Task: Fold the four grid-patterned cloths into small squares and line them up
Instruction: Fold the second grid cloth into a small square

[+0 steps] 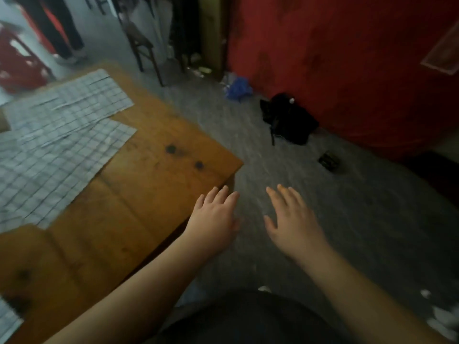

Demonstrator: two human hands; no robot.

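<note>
Grid-patterned cloths lie spread flat and overlapping on the left part of a wooden table (pixel 159 175): one at the back (pixel 74 100), another nearer (pixel 54 165). A corner of a further grid cloth (pixel 7 321) shows at the bottom left edge. My left hand (pixel 213 217) is stretched out flat over the table's right edge, fingers straight, holding nothing. My right hand (pixel 293 219) hovers beside it over the floor, fingers spread and empty. Both hands are well to the right of the cloths. The frame is motion-blurred.
Grey floor lies right of the table, with a black bag (pixel 288 120), a blue crumpled thing (pixel 238 89) and a small dark object (pixel 329 160). A red wall (pixel 347 58) stands behind. A wooden chair (pixel 141 45) and a person's legs (pixel 62 28) are at the back.
</note>
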